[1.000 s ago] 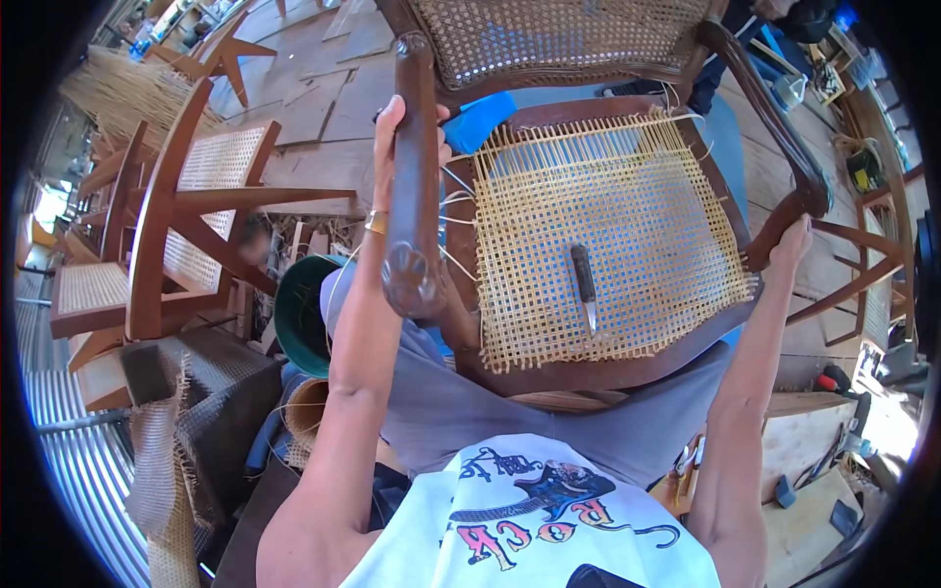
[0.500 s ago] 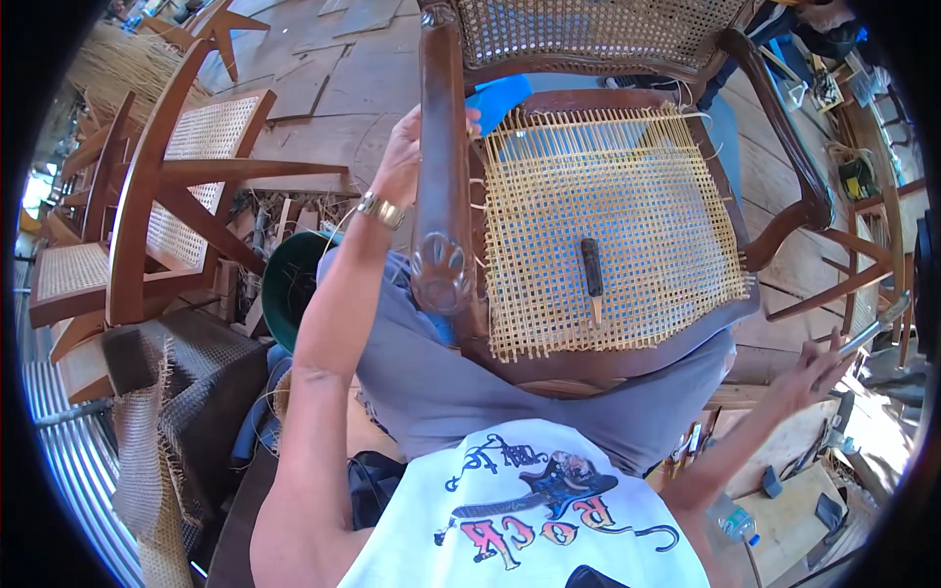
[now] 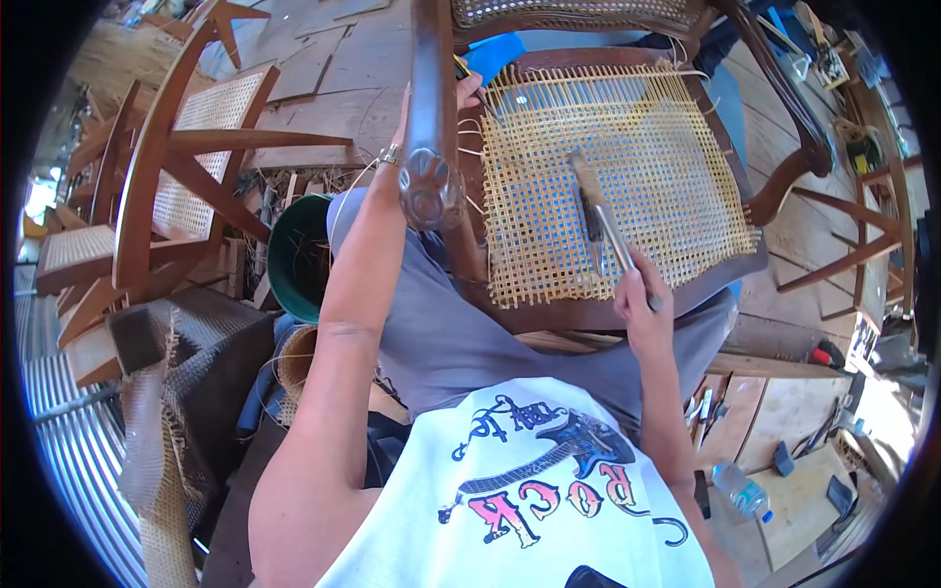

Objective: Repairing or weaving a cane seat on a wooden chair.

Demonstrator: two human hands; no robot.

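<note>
In my right hand is a hammer, gripped near the end of its metal handle; its blurred head hangs over the woven cane seat. My left hand is at the seat's far left corner, partly hidden behind the wooden armrest. It closes around a tool with a yellow and black handle, whose tip I cannot make out clearly. A short dark-handled knife lies on the cane, partly behind the hammer. Loose strand ends stick out around the weave. The chair stands between my legs.
Wooden chair frames with cane panels stand at the left. Beside my left leg is a dark green bucket. A blue piece lies by the far left seat corner. At the lower right are a plastic bottle and boards.
My right hand has swung the hammer in from the far right to above the seat. My left hand stays at the corner, now lower behind the armrest. The view has shifted slightly.
</note>
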